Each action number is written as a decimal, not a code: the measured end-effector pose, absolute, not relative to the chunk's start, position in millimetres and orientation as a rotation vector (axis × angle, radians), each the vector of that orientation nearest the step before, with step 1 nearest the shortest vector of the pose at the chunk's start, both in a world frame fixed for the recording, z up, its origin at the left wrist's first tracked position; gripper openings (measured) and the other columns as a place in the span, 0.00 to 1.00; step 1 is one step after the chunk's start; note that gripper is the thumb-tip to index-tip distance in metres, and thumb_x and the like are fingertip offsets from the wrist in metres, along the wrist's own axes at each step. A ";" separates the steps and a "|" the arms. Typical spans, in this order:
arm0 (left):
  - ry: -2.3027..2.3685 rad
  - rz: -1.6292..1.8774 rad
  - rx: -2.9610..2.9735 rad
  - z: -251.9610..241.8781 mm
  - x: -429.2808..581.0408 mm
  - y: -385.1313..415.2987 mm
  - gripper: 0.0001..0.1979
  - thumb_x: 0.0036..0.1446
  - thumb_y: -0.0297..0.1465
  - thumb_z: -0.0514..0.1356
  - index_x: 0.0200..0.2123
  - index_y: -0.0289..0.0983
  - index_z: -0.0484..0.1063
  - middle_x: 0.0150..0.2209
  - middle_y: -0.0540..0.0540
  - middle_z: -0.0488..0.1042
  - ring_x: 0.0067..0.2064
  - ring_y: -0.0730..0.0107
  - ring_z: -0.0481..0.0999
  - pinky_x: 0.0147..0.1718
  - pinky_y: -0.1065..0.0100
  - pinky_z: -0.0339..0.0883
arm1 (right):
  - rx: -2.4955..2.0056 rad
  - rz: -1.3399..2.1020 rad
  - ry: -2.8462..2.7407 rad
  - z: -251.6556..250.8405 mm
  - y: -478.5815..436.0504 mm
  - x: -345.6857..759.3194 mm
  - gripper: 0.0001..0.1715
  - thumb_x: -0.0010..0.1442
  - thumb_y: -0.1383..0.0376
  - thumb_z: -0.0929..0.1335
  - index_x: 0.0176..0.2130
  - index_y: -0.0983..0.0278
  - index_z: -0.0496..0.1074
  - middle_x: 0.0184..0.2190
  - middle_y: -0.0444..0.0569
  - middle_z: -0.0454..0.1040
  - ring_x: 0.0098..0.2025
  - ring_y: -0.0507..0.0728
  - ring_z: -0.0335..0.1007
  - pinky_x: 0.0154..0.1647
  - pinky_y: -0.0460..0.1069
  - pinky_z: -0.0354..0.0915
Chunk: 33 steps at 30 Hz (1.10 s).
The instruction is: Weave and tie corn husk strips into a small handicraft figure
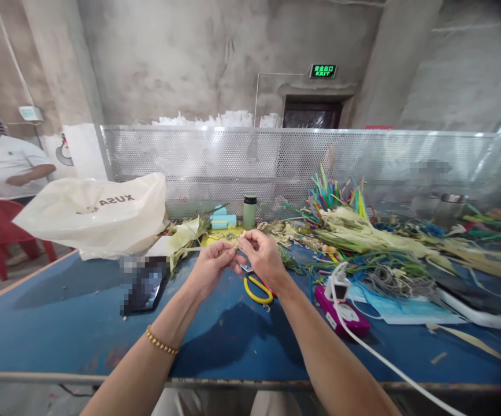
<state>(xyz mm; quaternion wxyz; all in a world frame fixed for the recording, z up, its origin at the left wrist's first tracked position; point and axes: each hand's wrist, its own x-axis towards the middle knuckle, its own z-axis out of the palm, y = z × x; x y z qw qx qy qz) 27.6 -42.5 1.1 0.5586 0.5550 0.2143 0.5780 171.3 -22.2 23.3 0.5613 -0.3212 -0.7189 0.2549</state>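
Observation:
My left hand (214, 267) is closed, thumb against fingers, on a pale husk strip (195, 249) whose end sticks out to the left. My right hand (264, 254) pinches the same small pale bundle between thumb and forefinger, its fingertips almost meeting the left ones. Fine detail of the piece is hidden by the fingers. Just below the hands, scissors with a yellow handle (259, 290) lie on the blue table (215, 346). Left of the hands is a pile of dry husk leaves (186, 236).
A white plastic bag (89, 219) and a phone (144, 289) are left; a green bottle (249, 211) stands behind. Husks (358, 228), green cords (380, 260), a purple power strip (341, 312) with a white cable and a blue mask (419, 311) lie right. A person (10, 164) stands far left.

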 end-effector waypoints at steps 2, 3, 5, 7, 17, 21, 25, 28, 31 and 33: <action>0.441 1.349 1.312 0.8 30.3 -44.2 0.14 0.53 0.35 0.65 0.39 0.33 0.70 0.28 0.44 0.78 0.25 0.69 0.75 0.31 0.67 0.66 | -0.749 0.621 -1.664 21.1 -22.3 168.9 0.13 0.59 0.57 0.66 0.31 0.65 0.67 0.25 0.45 0.69 0.27 0.52 0.65 0.28 0.46 0.62; 0.422 1.337 1.326 1.0 31.0 -44.8 0.14 0.54 0.35 0.65 0.40 0.34 0.69 0.29 0.44 0.78 0.25 0.69 0.75 0.30 0.67 0.66 | -0.746 0.631 -1.659 20.1 -22.0 168.3 0.13 0.59 0.57 0.65 0.31 0.65 0.67 0.25 0.45 0.69 0.27 0.52 0.65 0.28 0.46 0.62; 0.426 1.327 1.367 2.2 31.2 -45.6 0.13 0.54 0.36 0.64 0.40 0.34 0.69 0.29 0.45 0.78 0.25 0.69 0.75 0.30 0.67 0.65 | -0.740 0.628 -1.669 18.5 -20.8 168.3 0.13 0.60 0.57 0.65 0.31 0.64 0.67 0.25 0.45 0.69 0.26 0.52 0.65 0.27 0.46 0.62; 0.482 1.352 1.397 3.9 30.2 -46.0 0.13 0.55 0.36 0.63 0.38 0.34 0.69 0.29 0.46 0.77 0.26 0.70 0.75 0.30 0.68 0.64 | -0.738 0.580 -1.716 17.8 -19.9 169.1 0.12 0.60 0.57 0.65 0.31 0.64 0.67 0.25 0.45 0.69 0.27 0.53 0.65 0.28 0.46 0.62; 0.666 1.527 1.361 2.3 31.0 -45.7 0.13 0.54 0.38 0.63 0.33 0.37 0.65 0.22 0.52 0.73 0.20 0.75 0.70 0.23 0.72 0.60 | -0.762 0.379 -1.828 15.4 -21.2 166.2 0.10 0.61 0.61 0.64 0.29 0.63 0.64 0.24 0.45 0.68 0.26 0.52 0.64 0.28 0.46 0.61; 0.680 1.546 1.387 2.3 30.8 -43.7 0.12 0.55 0.38 0.63 0.33 0.37 0.66 0.24 0.51 0.75 0.20 0.77 0.69 0.20 0.75 0.55 | -0.747 0.446 -1.773 13.2 -20.8 164.0 0.10 0.61 0.61 0.64 0.29 0.63 0.64 0.24 0.45 0.69 0.26 0.52 0.67 0.29 0.47 0.62; 0.660 1.544 1.400 4.1 29.2 -42.6 0.11 0.54 0.37 0.64 0.32 0.36 0.67 0.23 0.51 0.73 0.20 0.80 0.65 0.21 0.75 0.54 | -0.751 0.466 -1.740 13.1 -21.9 162.0 0.10 0.60 0.61 0.64 0.29 0.63 0.64 0.24 0.45 0.69 0.25 0.52 0.66 0.28 0.47 0.63; 0.635 1.522 1.377 6.1 28.1 -43.7 0.11 0.53 0.36 0.65 0.31 0.35 0.68 0.22 0.51 0.72 0.20 0.81 0.62 0.22 0.75 0.53 | -0.770 0.469 -1.718 13.5 -22.4 161.4 0.10 0.58 0.61 0.65 0.28 0.63 0.65 0.23 0.44 0.68 0.25 0.52 0.65 0.27 0.47 0.61; 0.606 1.490 1.319 7.9 27.5 -45.8 0.12 0.52 0.36 0.65 0.30 0.34 0.69 0.22 0.50 0.72 0.20 0.81 0.62 0.22 0.75 0.53 | -0.758 0.476 -1.716 14.2 -22.4 162.1 0.10 0.58 0.61 0.65 0.28 0.63 0.64 0.23 0.44 0.67 0.25 0.52 0.63 0.27 0.46 0.60; 0.581 1.471 1.293 8.6 27.3 -46.8 0.12 0.52 0.37 0.65 0.31 0.33 0.70 0.24 0.49 0.73 0.21 0.79 0.64 0.22 0.74 0.56 | -0.747 0.475 -1.715 15.0 -22.5 163.1 0.09 0.59 0.61 0.65 0.29 0.63 0.65 0.24 0.44 0.66 0.25 0.51 0.63 0.27 0.46 0.60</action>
